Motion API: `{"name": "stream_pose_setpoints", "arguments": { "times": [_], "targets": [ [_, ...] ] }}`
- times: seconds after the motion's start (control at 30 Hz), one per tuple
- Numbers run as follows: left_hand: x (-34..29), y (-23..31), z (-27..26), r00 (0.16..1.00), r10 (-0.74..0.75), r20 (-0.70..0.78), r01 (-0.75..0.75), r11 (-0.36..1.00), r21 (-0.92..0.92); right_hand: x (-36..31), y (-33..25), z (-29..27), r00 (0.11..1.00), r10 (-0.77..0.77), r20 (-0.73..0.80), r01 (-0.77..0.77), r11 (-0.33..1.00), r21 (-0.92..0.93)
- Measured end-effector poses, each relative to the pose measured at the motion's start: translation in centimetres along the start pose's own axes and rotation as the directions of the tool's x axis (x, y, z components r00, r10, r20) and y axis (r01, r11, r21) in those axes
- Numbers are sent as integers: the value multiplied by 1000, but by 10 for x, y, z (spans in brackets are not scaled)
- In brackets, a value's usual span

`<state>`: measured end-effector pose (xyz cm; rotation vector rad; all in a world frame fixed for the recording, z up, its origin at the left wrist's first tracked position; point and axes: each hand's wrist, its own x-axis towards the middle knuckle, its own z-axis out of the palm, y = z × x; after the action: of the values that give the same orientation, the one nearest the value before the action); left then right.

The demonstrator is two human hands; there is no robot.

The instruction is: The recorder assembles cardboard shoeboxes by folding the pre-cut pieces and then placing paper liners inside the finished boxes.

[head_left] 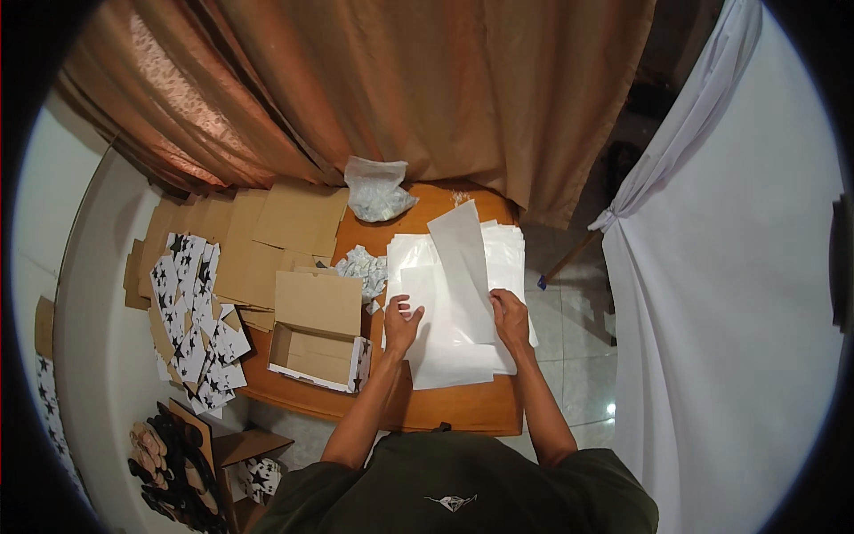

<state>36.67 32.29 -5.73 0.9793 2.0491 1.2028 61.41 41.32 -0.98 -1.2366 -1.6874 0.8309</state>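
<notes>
Pinching the right edge of a white sheet [462, 251] over the paper stack [506, 256], your right hand [510, 320] stood apart from your left hand [403, 326], loosely open at the stack's left; an open box [318, 303] sat farther left.

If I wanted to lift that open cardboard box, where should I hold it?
Probably by the short left and right end walls of the open box, reaching from the near side, since its lid stands open at the far side.
</notes>
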Motion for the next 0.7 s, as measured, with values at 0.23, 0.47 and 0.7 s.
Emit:
{"name": "stream_pose_setpoints", "arguments": {
  "times": [0.23,0.47,0.7],
  "targets": [
    [9,121,-95,863,503,-56,-481,849,217,6,-91,-56,824,-427,373,487,870,-80],
    [15,145,-144,945,284,164,-317,917,240,-13,-142,-69,759,-475,445,504,862,59],
    [-15,117,-196,952,274,138,-261,959,-110,-26,-155,-66,854,-399,333,476,857,-196]
  ]
}}
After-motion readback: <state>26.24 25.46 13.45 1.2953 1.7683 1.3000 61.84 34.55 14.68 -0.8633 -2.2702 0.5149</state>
